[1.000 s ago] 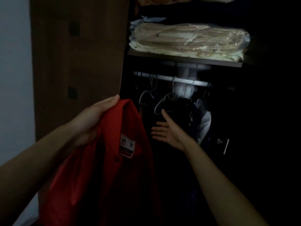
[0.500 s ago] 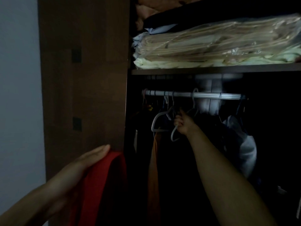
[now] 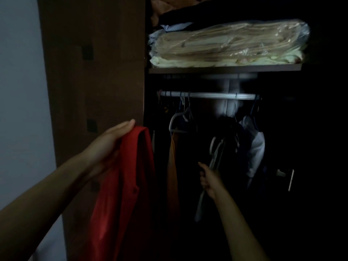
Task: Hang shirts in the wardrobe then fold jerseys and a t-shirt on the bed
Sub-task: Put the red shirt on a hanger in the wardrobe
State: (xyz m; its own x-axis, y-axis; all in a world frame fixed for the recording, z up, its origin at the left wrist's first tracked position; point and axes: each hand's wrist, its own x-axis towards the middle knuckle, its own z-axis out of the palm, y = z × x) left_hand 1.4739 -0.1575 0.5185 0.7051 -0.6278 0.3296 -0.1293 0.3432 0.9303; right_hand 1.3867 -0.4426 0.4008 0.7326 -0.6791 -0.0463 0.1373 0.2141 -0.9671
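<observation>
Your right hand [image 3: 209,180] gripped pale hanger [image 3: 214,155] tight, low inside wardrobe [image 3: 94,72]. Your left hand [image 3: 109,147] held red shirt [image 3: 122,194] by top, fingers bent over cloth, beside wardrobe door. Rail [image 3: 207,95] above, more clothes hanging. Folded bedding [image 3: 226,46] sat on shelf.

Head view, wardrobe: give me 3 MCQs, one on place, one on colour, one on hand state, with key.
1. Where does the plastic-wrapped bundle lie?
A. on the shelf above the rail
B. on the wardrobe floor
C. hung on the rail

2. What colour is the shirt in the left hand?
A. white
B. red
C. green

3. What is the right hand doing?
A. resting open on the door
B. gripping a hanger
C. pressing the shelf

Key:
A, the plastic-wrapped bundle sits on the shelf over the rail.
B, the left hand holds a red shirt.
B, the right hand curls round a pale hanger.
</observation>
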